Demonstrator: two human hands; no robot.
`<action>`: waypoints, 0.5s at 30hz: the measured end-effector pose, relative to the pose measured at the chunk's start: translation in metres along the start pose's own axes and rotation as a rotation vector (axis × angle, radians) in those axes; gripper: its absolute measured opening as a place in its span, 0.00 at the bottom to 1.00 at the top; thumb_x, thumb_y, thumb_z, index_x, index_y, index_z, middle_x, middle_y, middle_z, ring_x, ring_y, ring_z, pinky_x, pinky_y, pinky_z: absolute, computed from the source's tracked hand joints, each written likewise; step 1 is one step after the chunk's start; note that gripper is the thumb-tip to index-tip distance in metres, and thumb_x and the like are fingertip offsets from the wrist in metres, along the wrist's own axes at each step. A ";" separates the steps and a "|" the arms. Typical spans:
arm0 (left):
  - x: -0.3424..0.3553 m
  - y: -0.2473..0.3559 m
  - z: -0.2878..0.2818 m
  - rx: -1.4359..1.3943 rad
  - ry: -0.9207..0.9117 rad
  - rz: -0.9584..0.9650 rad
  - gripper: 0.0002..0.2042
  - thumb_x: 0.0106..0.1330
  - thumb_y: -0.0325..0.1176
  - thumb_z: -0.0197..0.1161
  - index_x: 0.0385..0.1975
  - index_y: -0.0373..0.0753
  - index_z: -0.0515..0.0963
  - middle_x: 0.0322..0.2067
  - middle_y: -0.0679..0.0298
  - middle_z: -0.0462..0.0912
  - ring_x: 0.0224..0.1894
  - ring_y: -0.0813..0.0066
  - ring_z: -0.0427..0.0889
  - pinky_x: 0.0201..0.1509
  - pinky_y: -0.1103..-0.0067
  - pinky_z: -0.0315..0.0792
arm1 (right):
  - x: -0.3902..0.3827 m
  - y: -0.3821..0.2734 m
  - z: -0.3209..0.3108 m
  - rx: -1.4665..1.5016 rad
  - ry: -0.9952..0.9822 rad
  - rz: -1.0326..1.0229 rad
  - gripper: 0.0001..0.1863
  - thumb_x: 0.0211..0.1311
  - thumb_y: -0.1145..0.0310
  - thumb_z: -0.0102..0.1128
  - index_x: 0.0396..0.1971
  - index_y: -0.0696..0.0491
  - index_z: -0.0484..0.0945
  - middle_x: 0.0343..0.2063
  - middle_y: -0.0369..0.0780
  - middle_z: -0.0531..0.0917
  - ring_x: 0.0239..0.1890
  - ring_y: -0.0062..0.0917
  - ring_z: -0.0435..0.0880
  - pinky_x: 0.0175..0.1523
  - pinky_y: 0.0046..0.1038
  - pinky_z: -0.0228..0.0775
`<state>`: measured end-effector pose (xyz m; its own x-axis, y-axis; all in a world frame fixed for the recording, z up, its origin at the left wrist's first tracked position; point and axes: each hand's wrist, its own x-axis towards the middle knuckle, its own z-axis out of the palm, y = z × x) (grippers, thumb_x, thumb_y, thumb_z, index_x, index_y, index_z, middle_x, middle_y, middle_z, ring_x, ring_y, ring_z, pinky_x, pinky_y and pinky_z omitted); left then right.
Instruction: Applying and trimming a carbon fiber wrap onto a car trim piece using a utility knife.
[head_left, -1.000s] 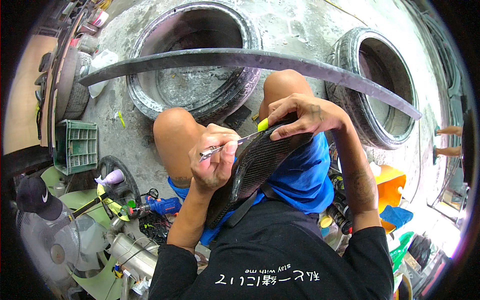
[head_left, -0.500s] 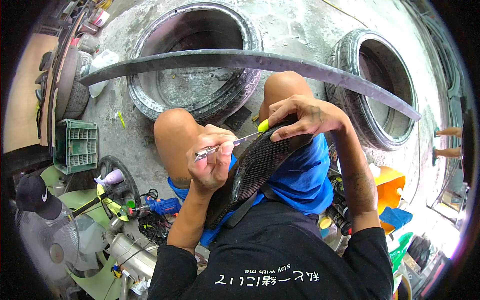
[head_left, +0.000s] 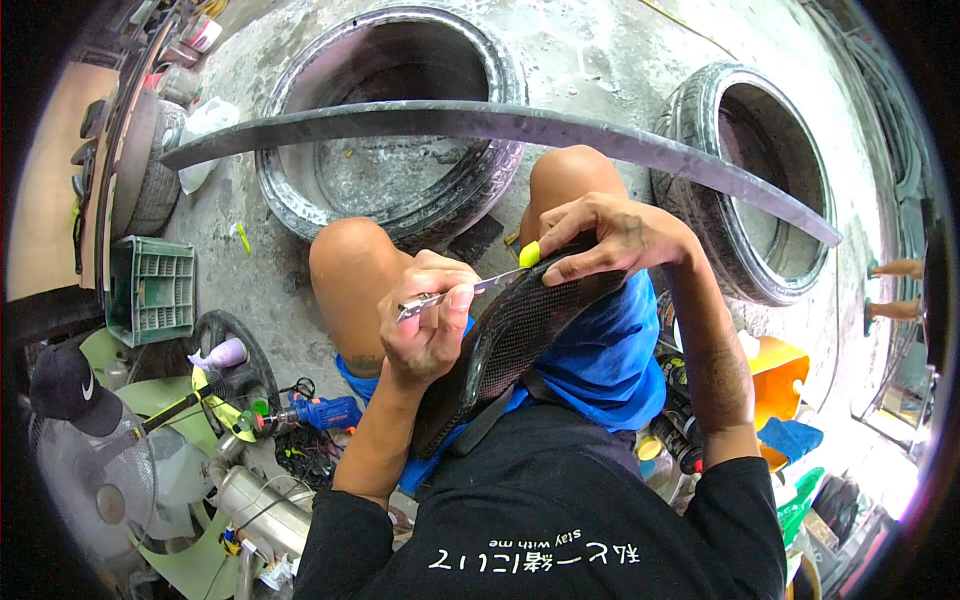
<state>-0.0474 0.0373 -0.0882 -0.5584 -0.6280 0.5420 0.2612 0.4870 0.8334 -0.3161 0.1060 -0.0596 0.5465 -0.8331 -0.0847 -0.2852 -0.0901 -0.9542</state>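
My left hand (head_left: 428, 315) is closed around a slim metal-bodied utility knife (head_left: 412, 305). Its thin blade reaches right, the tip at a small bright yellow piece (head_left: 529, 254), perhaps tape, on the edge of a black woven carbon-fibre part (head_left: 515, 345). That curved part rests tilted across my lap, its far end gripped by my right hand (head_left: 615, 238), thumb on the woven face and fingers over the rim. The yellow piece sits just beside my right fingertips; whether they touch it I cannot tell.
A long dark curved strip (head_left: 440, 118) lies over two tyres (head_left: 500, 170) ahead of my knees. Left are a green crate (head_left: 150, 290), a blue power drill (head_left: 325, 411), a steering wheel (head_left: 262, 365) and a fan (head_left: 110, 490). An orange container (head_left: 775, 385) stands right.
My left hand and the knife have shifted slightly to the right. The visible yellow piece looks a little smaller; my right hand keeps its hold on the carbon-fibre part.
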 end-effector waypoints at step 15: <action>-0.001 0.003 0.001 -0.022 0.008 -0.025 0.03 0.70 0.22 0.60 0.36 0.30 0.74 0.30 0.52 0.83 0.30 0.67 0.80 0.34 0.76 0.76 | -0.001 -0.002 0.001 0.005 0.042 0.031 0.17 0.64 0.64 0.68 0.46 0.62 0.84 0.39 0.47 0.85 0.42 0.34 0.82 0.50 0.31 0.72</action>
<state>-0.0469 0.0399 -0.0866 -0.5583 -0.6449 0.5219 0.2647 0.4577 0.8488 -0.3150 0.1072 -0.0579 0.5041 -0.8575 -0.1025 -0.2972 -0.0608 -0.9529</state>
